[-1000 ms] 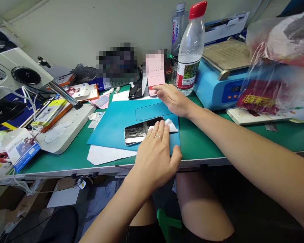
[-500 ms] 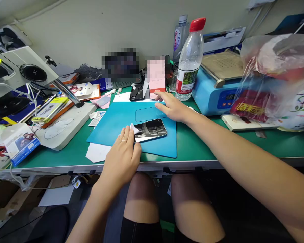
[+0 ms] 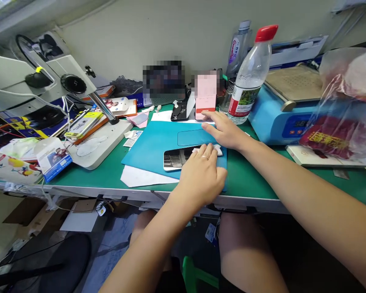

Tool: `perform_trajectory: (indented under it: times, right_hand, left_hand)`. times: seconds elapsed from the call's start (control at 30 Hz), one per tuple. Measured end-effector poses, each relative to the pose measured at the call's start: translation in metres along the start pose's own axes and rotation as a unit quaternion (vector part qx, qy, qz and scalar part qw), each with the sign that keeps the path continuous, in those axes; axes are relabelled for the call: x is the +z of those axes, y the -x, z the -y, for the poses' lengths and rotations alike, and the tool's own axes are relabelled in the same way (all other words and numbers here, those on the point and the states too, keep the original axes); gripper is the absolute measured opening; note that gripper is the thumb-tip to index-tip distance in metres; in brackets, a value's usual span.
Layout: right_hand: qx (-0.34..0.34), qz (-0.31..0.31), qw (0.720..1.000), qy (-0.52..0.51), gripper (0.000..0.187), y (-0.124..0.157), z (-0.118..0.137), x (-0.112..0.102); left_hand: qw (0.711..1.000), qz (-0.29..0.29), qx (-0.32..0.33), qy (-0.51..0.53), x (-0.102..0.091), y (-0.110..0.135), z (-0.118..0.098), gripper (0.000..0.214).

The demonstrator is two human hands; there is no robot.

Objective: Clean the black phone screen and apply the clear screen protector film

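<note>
My left hand (image 3: 203, 175) presses a crumpled white wipe (image 3: 217, 150) down on the right end of a phone (image 3: 172, 160) with a dark, glossy face. Its fingers lie together over the wipe and cover that end. The phone rests flat on a blue mat (image 3: 149, 142). Just beyond it on the mat shows a clear, dark-edged phone-shaped sheet (image 3: 189, 137). My right hand (image 3: 224, 130) hovers or rests over the mat's back right, thumb and fingers apart. Its fingertips are at the lower edge of an upright phone with a pink screen (image 3: 205, 101); contact cannot be made out.
A red-capped bottle (image 3: 248, 77) and a blue heating plate unit (image 3: 274, 118) stand right of my right hand. Further right is a plastic bag (image 3: 332, 130). A microscope stand (image 3: 103, 142) and boxes crowd the left. Another black phone (image 3: 179, 112) lies behind the mat.
My left hand has slid the wipe from the phone's left end to its right end. The view has turned slightly left. My right hand stays by the pink-screen phone.
</note>
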State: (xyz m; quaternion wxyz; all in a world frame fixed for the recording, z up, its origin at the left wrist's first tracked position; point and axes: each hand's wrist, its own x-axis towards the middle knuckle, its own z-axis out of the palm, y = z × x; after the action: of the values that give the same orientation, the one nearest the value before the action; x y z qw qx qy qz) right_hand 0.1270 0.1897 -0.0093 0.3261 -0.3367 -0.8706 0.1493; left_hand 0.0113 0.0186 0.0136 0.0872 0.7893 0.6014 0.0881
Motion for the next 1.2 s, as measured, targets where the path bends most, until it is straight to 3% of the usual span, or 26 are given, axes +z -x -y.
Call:
perform_trajectory:
  times: [0.2,0.4,0.57,0.7,0.83,1.0,1.1,1.2]
  right_hand:
    - [-0.004,-0.002,1.0,0.002,0.061,-0.001,0.0,0.0]
    - [-0.014,0.007,1.0,-0.002,0.06,-0.001,-0.001,0.002]
    - [0.014,-0.013,1.0,0.021,0.053,0.001,0.001,-0.002]
    - [0.048,-0.066,0.996,0.038,0.057,-0.001,0.001,-0.003]
    - [0.044,-0.062,0.996,0.046,0.062,0.0,0.0,-0.003]
    - [0.051,-0.035,0.997,0.049,0.049,0.003,0.004,-0.005]
    - [0.055,-0.004,0.997,0.057,0.042,0.003,0.007,-0.006]
    - [0.065,0.017,0.995,0.071,0.04,0.003,0.008,-0.008]
  left_hand:
    - [0.999,-0.013,-0.031,0.012,-0.001,0.052,0.031,0.066]
    - [0.993,0.014,-0.117,-0.008,-0.015,0.065,0.062,0.067]
    - [0.991,0.001,-0.131,-0.034,-0.015,0.044,0.052,0.066]
    - [0.997,-0.012,-0.079,-0.022,-0.013,0.008,0.03,0.064]
    - [0.999,-0.029,-0.044,-0.012,-0.004,-0.01,0.004,0.064]
    - [0.998,-0.055,-0.022,-0.005,0.01,0.018,-0.004,0.065]
    - [0.997,-0.073,-0.004,-0.007,0.013,0.042,0.008,0.064]
    - [0.996,-0.071,-0.028,-0.033,0.01,0.058,0.03,0.064]
